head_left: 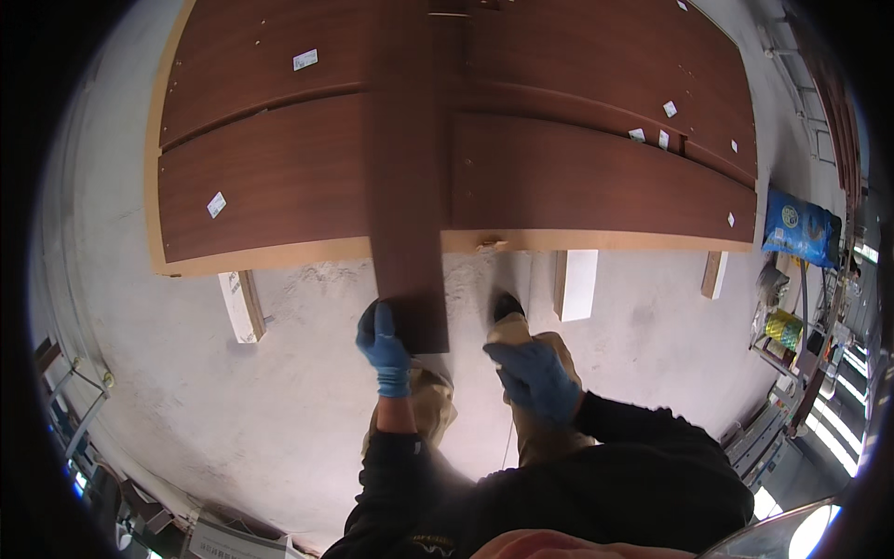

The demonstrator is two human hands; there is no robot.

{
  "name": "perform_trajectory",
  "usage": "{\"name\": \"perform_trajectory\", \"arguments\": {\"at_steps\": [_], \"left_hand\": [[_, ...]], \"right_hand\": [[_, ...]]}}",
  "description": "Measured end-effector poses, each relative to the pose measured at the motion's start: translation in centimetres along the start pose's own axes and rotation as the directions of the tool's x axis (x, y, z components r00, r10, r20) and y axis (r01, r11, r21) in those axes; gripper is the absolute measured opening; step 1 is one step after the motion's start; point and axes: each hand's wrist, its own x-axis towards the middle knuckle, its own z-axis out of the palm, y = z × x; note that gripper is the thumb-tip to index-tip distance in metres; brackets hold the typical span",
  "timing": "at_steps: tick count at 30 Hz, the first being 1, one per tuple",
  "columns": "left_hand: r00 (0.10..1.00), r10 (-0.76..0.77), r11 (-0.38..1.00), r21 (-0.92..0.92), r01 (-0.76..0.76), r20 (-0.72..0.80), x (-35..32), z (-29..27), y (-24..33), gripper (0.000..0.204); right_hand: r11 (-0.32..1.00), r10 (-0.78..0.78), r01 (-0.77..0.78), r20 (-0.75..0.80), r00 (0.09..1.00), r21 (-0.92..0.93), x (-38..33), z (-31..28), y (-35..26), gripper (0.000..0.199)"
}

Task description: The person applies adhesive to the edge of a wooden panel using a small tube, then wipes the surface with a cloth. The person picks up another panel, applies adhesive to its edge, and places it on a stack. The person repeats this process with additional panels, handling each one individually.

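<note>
In my left hand (383, 352), in a blue glove, is the near end of a long dark brown board (407, 186). The thumb lies on its top face, and the other fingers go round its left edge. Away from me, the board stretches over a stack of brown panels (279, 177), its far part smeared by motion. My right hand (538, 377), also gloved in blue, is apart from the board, in front of my right leg. Its fingers are curled in, and whatever they may hold is hidden.
Under the stack, pale support blocks (576, 284) stick out toward me over the grey floor (307, 391). Small white labels (305, 60) dot the panels. On the right are a blue bag (801, 226) and a rack (778, 359) with assorted items. A cardboard box (237, 540) sits at lower left.
</note>
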Motion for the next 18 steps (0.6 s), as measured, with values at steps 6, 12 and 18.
{"name": "perform_trajectory", "arguments": {"at_steps": [6, 12, 18], "left_hand": [[0.998, 0.059, 0.99, -0.124, -0.06, -0.015, -6.4, -6.9, 13.2, 0.032], [0.991, 0.121, 0.988, -0.088, -0.126, -0.06, -14.3, -10.6, 26.4, 0.034], [0.952, 0.299, 0.953, -0.076, -0.294, 0.069, -21.6, -12.7, 37.6, 0.026]], "right_hand": [[0.992, 0.115, -0.114, 0.015, 0.993, -0.046, -5.0, -0.3, 0.5, 0.012], [0.933, 0.352, -0.359, -0.15, 0.924, -0.026, -14.0, -2.6, -0.5, 0.014], [0.852, 0.521, -0.523, -0.143, 0.841, 0.024, -29.2, -6.9, -5.3, 0.028]]}}
